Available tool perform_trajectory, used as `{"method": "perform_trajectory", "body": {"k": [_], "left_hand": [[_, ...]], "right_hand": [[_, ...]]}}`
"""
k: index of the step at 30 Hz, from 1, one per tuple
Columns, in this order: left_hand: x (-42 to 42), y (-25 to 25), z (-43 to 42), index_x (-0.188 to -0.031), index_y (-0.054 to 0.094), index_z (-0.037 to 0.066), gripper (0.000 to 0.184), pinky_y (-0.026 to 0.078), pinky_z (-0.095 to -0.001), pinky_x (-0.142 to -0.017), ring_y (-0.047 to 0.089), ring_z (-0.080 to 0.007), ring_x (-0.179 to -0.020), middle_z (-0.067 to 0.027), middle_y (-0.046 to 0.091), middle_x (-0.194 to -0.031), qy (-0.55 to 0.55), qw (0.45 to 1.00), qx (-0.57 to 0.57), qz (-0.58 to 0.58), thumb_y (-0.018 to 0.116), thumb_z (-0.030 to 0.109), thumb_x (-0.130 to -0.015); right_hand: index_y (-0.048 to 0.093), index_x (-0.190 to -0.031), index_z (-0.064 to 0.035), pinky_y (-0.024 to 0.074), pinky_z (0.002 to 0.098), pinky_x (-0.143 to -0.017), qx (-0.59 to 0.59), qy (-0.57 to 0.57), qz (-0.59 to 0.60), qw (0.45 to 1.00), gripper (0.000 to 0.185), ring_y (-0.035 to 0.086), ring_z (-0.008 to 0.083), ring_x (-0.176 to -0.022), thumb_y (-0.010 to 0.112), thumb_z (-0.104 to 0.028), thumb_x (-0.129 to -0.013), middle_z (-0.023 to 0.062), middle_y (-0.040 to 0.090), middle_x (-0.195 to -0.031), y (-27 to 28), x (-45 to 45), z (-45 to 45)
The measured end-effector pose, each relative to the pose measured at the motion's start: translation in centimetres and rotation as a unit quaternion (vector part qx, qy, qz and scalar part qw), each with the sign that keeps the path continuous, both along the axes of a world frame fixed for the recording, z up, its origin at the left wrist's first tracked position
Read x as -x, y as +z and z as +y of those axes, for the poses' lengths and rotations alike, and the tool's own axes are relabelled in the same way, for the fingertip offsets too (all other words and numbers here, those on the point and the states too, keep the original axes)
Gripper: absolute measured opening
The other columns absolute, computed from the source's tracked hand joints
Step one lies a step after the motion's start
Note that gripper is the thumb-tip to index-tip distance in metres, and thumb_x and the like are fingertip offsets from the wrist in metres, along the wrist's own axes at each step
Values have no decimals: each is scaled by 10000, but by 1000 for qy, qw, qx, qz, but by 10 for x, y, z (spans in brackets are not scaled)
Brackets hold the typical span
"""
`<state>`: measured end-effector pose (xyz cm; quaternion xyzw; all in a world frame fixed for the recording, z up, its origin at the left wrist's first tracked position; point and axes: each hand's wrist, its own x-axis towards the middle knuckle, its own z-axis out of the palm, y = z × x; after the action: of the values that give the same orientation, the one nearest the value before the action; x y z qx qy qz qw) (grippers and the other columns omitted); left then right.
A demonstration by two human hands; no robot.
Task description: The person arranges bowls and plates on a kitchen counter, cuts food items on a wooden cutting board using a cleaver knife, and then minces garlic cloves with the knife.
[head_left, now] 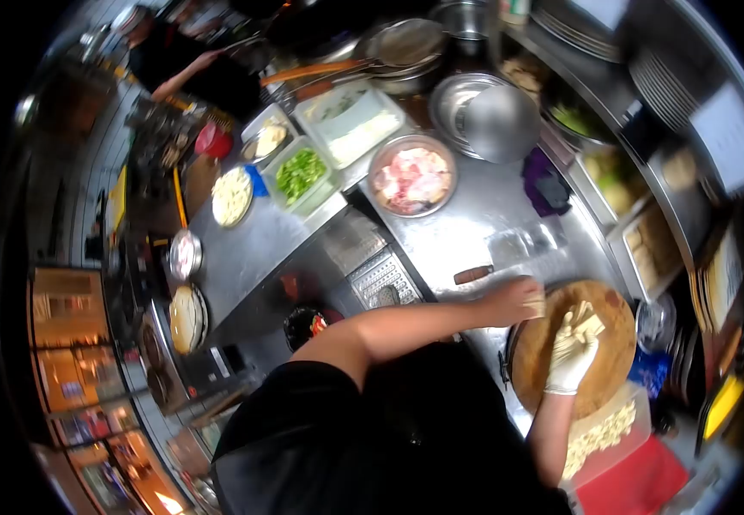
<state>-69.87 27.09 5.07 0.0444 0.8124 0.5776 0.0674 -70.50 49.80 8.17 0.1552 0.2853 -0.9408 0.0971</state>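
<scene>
My left hand (508,304) is bare, its arm reaching across to the left edge of a round wooden chopping board (610,378). Its fingers are closed, with a small pale piece showing at their tips; blur hides what it is. Over the board, my right hand (571,356) wears a whitish glove. The gloved fingers are curled at a cream-coloured piece (592,327) that I cannot make out. The hands are apart. Beyond them a cleaver lies on the steel counter, its brown handle (473,275) nearest my left hand.
A bowl of raw meat (412,178), a tub of chopped greens (301,177) and metal bowls (453,112) stand farther back. A container of pale pieces (599,439) and a red board (634,481) are at lower right. Shelves (659,172) line the right. Another person (179,64) stands upper left.
</scene>
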Motion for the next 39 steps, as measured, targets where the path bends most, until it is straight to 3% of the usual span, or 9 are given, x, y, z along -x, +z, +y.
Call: {"method": "perform_trajectory", "body": {"k": [3, 8, 11, 18, 24, 27, 28, 33, 39], "left_hand": [[-71, 6, -99, -1243, 628, 44, 391, 547, -376, -958, 651, -241, -1117, -118, 658, -1196, 165, 971, -67, -160, 788, 194, -919], [-186, -9, -259, -1156, 576, 40, 354, 556, -332, -880, 668, -176, -994, -96, 690, -1068, 483, 865, -83, -108, 812, 82, -895], [-215, 38, -350, -1136, 595, 16, 308, 555, -333, -832, 676, -183, -922, -118, 716, -1008, 567, 820, 52, -65, 788, 80, -906], [-173, 56, -593, -1207, 609, -12, 387, 533, -430, -901, 672, -374, -1035, -216, 672, -1108, 571, 760, 259, 172, 766, 105, -873], [-122, 47, -712, -1175, 655, 20, 355, 438, -535, -1016, 613, -409, -1106, -207, 698, -1130, 539, 765, 332, 118, 757, 180, -875], [-137, 31, -725, -1267, 625, -4, 410, 302, -565, -1204, 456, -442, -1374, -221, 621, -1324, 459, 795, 394, 48, 718, 196, -921], [-152, 27, -725, -1288, 618, -6, 432, 286, -565, -1218, 435, -442, -1398, -224, 604, -1354, 481, 792, 369, 75, 719, 199, -921], [-285, 3, -696, -1393, 560, -35, 535, 275, -565, -1232, 382, -450, -1451, -249, 539, -1454, 565, 778, 262, 89, 707, 170, -921], [-475, -45, -596, -1365, 584, -35, 489, 377, -521, -1179, 471, -440, -1399, -230, 593, -1398, 581, 769, 263, -39, 689, 71, -899]], "right_hand": [[476, -1489, -8, 565, 380, -1056, 54, 140, -9, 989, 575, 557, 293, -1357, 606, -139, -944, 144, 554, -1492, -6, 2, -52], [504, -1444, 21, 601, 299, -870, 20, 293, -80, 952, 572, 648, 302, -1124, 645, -173, -924, 181, 608, -1377, -4, -5, -180], [506, -1450, 16, 555, 357, -1013, -2, 345, -66, 936, 566, 628, 282, -1182, 633, -197, -942, 176, 607, -1402, -7, -12, -282], [580, -1362, -37, 505, 370, -1041, -23, 440, 88, 894, 400, 618, 244, -1241, 558, -167, -983, 116, 632, -1369, 13, 4, -568], [608, -1348, -33, 491, 306, -1009, -180, 398, 195, 878, 356, 635, 158, -1112, 581, -146, -1011, 63, 663, -1260, 30, 20, -783], [601, -1408, 26, 487, 353, -1021, -290, 358, 270, 846, 450, 607, 146, -1158, 635, -175, -1006, 42, 685, -1213, 6, 33, -845], [631, -1397, -3, 476, 374, -1065, -328, 372, 301, 815, 446, 617, 219, -1198, 663, -173, -986, 98, 693, -1263, 3, 33, -861], [680, -1362, -98, 425, 403, -1138, -645, 340, 551, 406, 481, 577, 362, -1285, 717, -296, -925, 229, 618, -1387, -33, 52, -886], [645, -1409, -128, 396, 401, -1186, -668, 314, 574, 356, 514, 528, 356, -1378, 747, -265, -924, 249, 570, -1457, -24, 41, -874]]}}
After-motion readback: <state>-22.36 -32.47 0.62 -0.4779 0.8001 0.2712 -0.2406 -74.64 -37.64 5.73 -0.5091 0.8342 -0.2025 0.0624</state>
